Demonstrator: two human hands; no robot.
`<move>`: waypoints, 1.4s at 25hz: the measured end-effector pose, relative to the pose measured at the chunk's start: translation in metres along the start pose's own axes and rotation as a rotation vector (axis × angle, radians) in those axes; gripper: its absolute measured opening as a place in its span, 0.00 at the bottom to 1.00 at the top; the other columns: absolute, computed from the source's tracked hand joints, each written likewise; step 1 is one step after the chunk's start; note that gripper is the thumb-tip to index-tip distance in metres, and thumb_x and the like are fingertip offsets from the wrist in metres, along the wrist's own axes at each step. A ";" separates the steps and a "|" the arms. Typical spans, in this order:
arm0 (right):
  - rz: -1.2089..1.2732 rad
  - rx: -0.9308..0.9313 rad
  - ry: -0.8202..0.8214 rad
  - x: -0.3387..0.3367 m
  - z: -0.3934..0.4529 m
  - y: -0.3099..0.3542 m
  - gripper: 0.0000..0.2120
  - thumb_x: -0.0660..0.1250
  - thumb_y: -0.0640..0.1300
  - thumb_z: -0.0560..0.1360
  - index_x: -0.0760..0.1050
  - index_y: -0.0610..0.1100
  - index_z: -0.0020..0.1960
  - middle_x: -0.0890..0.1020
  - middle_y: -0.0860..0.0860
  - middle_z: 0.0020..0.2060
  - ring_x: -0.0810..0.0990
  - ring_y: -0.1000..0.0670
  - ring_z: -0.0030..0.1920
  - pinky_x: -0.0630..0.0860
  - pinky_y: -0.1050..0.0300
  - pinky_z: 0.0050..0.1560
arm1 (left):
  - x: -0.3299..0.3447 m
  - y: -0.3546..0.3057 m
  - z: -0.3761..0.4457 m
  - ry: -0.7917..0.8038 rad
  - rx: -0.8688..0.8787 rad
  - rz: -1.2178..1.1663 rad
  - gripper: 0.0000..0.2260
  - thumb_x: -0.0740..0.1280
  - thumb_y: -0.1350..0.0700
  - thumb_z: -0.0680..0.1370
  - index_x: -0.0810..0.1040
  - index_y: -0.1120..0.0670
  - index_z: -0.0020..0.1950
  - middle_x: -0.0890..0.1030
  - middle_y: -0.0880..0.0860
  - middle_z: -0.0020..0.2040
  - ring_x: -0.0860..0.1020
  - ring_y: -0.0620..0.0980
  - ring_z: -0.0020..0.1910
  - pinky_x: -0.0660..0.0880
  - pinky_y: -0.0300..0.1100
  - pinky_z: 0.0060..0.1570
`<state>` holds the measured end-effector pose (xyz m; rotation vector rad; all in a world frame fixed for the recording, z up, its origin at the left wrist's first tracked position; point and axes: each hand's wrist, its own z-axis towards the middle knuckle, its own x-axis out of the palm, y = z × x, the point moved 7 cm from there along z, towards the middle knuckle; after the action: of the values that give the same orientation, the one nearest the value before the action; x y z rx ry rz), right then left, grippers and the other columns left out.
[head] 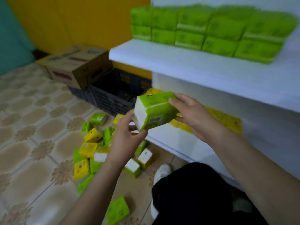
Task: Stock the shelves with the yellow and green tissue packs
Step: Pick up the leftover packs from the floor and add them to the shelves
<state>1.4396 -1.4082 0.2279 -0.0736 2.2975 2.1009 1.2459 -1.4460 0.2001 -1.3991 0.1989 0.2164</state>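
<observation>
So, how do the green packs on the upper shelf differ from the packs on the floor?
The green packs on the upper shelf stand in tidy rows, two high; the packs on the floor lie in a loose heap, tilted every way. The shelf packs are all green; the floor packs mix green and yellow. Both look alike in size and shape.

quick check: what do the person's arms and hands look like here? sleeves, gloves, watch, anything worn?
Both forearms are bare up to the frame edge, no sleeves in view. The left hand and right hand have no gloves, and no rings, watch or bands are visible. No markings show. The picture is somewhat blurred, so small details could be missed.
</observation>
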 end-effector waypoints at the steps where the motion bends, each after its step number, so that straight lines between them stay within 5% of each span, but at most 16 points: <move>1: 0.028 -0.030 -0.048 -0.025 -0.016 0.019 0.10 0.65 0.48 0.79 0.75 0.51 0.59 0.82 0.55 0.52 0.81 0.55 0.52 0.78 0.49 0.58 | 0.012 -0.033 0.006 0.012 0.082 0.067 0.26 0.71 0.62 0.71 0.73 0.43 0.66 0.75 0.49 0.57 0.80 0.46 0.46 0.78 0.35 0.43; 4: 0.078 -0.111 -0.214 -0.097 -0.058 0.061 0.16 0.68 0.50 0.76 0.70 0.47 0.61 0.81 0.49 0.53 0.82 0.52 0.50 0.81 0.45 0.54 | 0.061 -0.108 0.018 0.149 0.248 0.122 0.33 0.73 0.63 0.71 0.68 0.37 0.68 0.70 0.50 0.58 0.79 0.43 0.51 0.76 0.29 0.45; 9: 0.146 -0.291 -0.453 -0.207 -0.111 0.102 0.17 0.70 0.48 0.75 0.73 0.53 0.63 0.80 0.47 0.57 0.83 0.51 0.53 0.81 0.50 0.54 | 0.168 -0.194 0.018 0.413 0.258 -0.002 0.45 0.74 0.33 0.64 0.56 0.37 0.76 0.60 0.40 0.65 0.67 0.39 0.65 0.69 0.42 0.65; 12: 0.220 -0.383 -0.559 -0.259 -0.127 0.112 0.13 0.71 0.44 0.75 0.75 0.50 0.58 0.80 0.49 0.57 0.82 0.49 0.53 0.80 0.48 0.55 | 0.223 -0.237 0.026 0.407 0.375 -0.007 0.41 0.70 0.40 0.70 0.55 0.43 0.78 0.60 0.43 0.68 0.65 0.39 0.66 0.68 0.39 0.65; 16: 0.158 -0.468 -0.685 -0.327 -0.123 0.120 0.11 0.71 0.41 0.74 0.72 0.51 0.51 0.79 0.53 0.54 0.81 0.50 0.51 0.80 0.51 0.53 | 0.288 -0.277 0.057 0.459 0.571 0.023 0.30 0.73 0.49 0.73 0.67 0.41 0.73 0.66 0.47 0.65 0.71 0.41 0.64 0.73 0.37 0.61; 20: -0.107 -0.492 -0.796 -0.391 -0.093 0.128 0.12 0.73 0.38 0.72 0.71 0.47 0.49 0.81 0.49 0.54 0.82 0.50 0.53 0.76 0.67 0.44 | 0.346 -0.295 0.104 0.313 0.773 0.305 0.15 0.72 0.54 0.75 0.79 0.46 0.61 0.70 0.50 0.59 0.77 0.46 0.53 0.76 0.42 0.57; 22: -0.378 -0.365 -0.809 -0.414 -0.065 0.122 0.15 0.73 0.40 0.72 0.72 0.45 0.55 0.80 0.49 0.54 0.81 0.49 0.51 0.75 0.67 0.41 | 0.378 -0.294 0.124 0.294 0.785 0.381 0.12 0.70 0.59 0.74 0.81 0.49 0.57 0.72 0.52 0.56 0.78 0.50 0.50 0.74 0.42 0.55; 25: -0.746 -0.141 -0.726 -0.441 -0.021 0.102 0.27 0.72 0.47 0.73 0.69 0.50 0.70 0.76 0.46 0.60 0.77 0.45 0.57 0.72 0.58 0.53 | 0.422 -0.281 0.142 0.336 0.811 0.596 0.14 0.67 0.60 0.75 0.79 0.52 0.60 0.73 0.54 0.58 0.77 0.54 0.51 0.73 0.44 0.55; 28: -1.036 -0.076 -0.654 -0.447 0.014 0.096 0.24 0.71 0.49 0.72 0.74 0.46 0.67 0.78 0.42 0.59 0.77 0.42 0.59 0.71 0.57 0.54 | 0.447 -0.271 0.153 0.270 0.883 0.928 0.16 0.64 0.60 0.76 0.76 0.51 0.63 0.70 0.55 0.61 0.72 0.56 0.60 0.72 0.47 0.54; 32: -1.034 -0.080 -0.675 -0.445 0.059 0.094 0.15 0.67 0.46 0.73 0.76 0.42 0.58 0.81 0.41 0.54 0.79 0.41 0.55 0.76 0.53 0.53 | 0.450 -0.269 0.153 0.326 0.770 1.030 0.21 0.61 0.58 0.77 0.68 0.53 0.71 0.64 0.56 0.69 0.66 0.56 0.68 0.72 0.50 0.57; 35: -0.929 -0.018 -0.641 -0.431 0.080 0.094 0.18 0.62 0.44 0.78 0.70 0.40 0.66 0.77 0.39 0.62 0.76 0.40 0.62 0.71 0.55 0.59 | 0.429 -0.273 0.131 0.356 0.786 0.918 0.22 0.61 0.59 0.76 0.67 0.54 0.71 0.64 0.56 0.71 0.66 0.56 0.70 0.70 0.51 0.61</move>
<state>1.8644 -1.3129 0.3364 -0.3339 1.4374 1.3771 1.7334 -1.3455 0.3666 -0.4704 1.1013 0.5687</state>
